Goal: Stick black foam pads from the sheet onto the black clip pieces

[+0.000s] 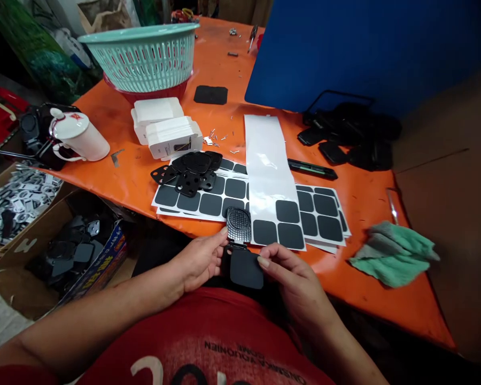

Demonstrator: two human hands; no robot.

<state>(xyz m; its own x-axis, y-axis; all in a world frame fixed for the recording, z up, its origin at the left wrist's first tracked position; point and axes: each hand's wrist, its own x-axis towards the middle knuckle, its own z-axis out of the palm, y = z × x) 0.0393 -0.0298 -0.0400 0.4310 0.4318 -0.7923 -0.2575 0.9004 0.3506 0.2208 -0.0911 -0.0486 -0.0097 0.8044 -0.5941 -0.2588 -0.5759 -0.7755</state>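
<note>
1. Red shirt (208, 331) fills the bottom edge, with two bare hands just above it.
2. Left hand (198, 259) and right hand (292, 275) each pinch one side of one black hinged piece (244, 262), held at the near edge of the orange table (364, 187).
3. Behind it are pad sheets (288, 219), two white stacks (166, 128), one basket (142, 53), one mug (80, 136) and one green cloth (393, 251).

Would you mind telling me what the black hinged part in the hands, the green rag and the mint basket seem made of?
The black hinged part looks like moulded plastic, matt, its upper flap a fine grid. The green rag is soft cloth, crumpled into folds. The mint basket seems plastic, slightly glossy, with a slotted lattice wall.
</note>
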